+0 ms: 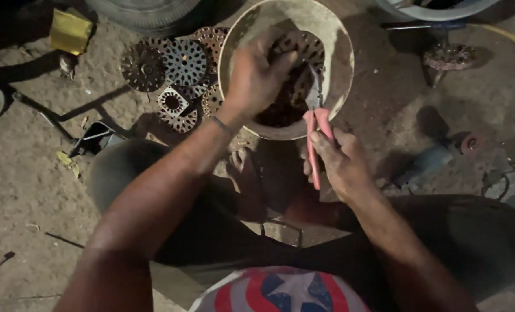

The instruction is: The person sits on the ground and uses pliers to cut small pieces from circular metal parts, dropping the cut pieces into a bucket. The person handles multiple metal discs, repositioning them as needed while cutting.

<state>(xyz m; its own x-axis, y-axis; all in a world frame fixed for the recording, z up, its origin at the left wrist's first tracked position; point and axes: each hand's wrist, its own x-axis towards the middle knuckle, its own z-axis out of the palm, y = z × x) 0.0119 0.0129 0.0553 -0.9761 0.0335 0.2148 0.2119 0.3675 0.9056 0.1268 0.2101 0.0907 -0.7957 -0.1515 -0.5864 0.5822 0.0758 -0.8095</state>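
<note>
Dirt ground lies underfoot, where the right hand [341,164] grips pink-handled pliers [315,124] near, tips inside the pale basin [341,63] beyond, while the left hand [257,78] clasps a dark perforated metal disc [301,49] there, best held steady.

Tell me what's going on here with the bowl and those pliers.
A person sits on dirt ground over a round bowl. The left hand steadies a perforated metal disc inside the bowl, above some dark tangled material. The right hand holds pink-handled pliers, tips pointed down at that disc. More perforated discs lie piled on the ground to the left of the bowl.
</note>
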